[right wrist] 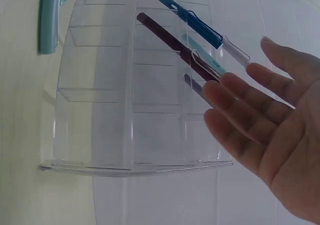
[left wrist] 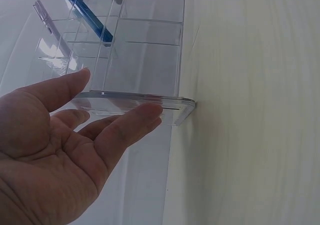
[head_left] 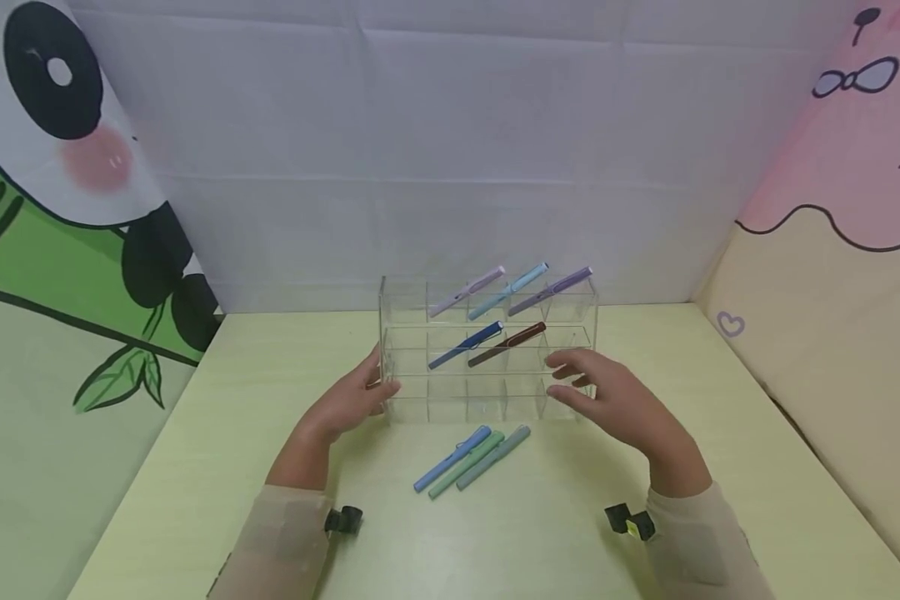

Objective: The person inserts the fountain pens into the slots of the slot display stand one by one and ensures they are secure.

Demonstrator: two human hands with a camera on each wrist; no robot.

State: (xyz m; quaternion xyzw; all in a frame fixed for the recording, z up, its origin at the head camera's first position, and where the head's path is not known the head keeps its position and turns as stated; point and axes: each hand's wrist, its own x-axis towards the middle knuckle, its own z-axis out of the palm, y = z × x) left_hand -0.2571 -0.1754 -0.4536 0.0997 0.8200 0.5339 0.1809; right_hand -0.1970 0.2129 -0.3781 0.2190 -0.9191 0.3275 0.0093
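Note:
A clear acrylic pen rack (head_left: pixel 408 362) with three tiers stands on the table. My left hand (head_left: pixel 354 398) is at its left side panel, fingers loosely bent along the outside and thumb by the front edge. Beside the right end of the rack hovers my right hand (head_left: pixel 607 396), fingers spread and holding nothing. The top tier holds a lavender pen (head_left: pixel 467 292), a light blue pen (head_left: pixel 508 292) and a purple pen (head_left: pixel 551 292). A dark blue pen (head_left: pixel 465 346) and a brown pen (head_left: pixel 507 345) lean in the middle tier; the bottom tier holds no pens.
In front of the rack, a blue pen (head_left: pixel 452 458), a green pen (head_left: pixel 467 465) and a grey-green pen (head_left: pixel 493 458) lie side by side on the pale table (head_left: pixel 450 550). A white backdrop (head_left: pixel 450 150) rises behind, with cartoon-printed cloths at both sides.

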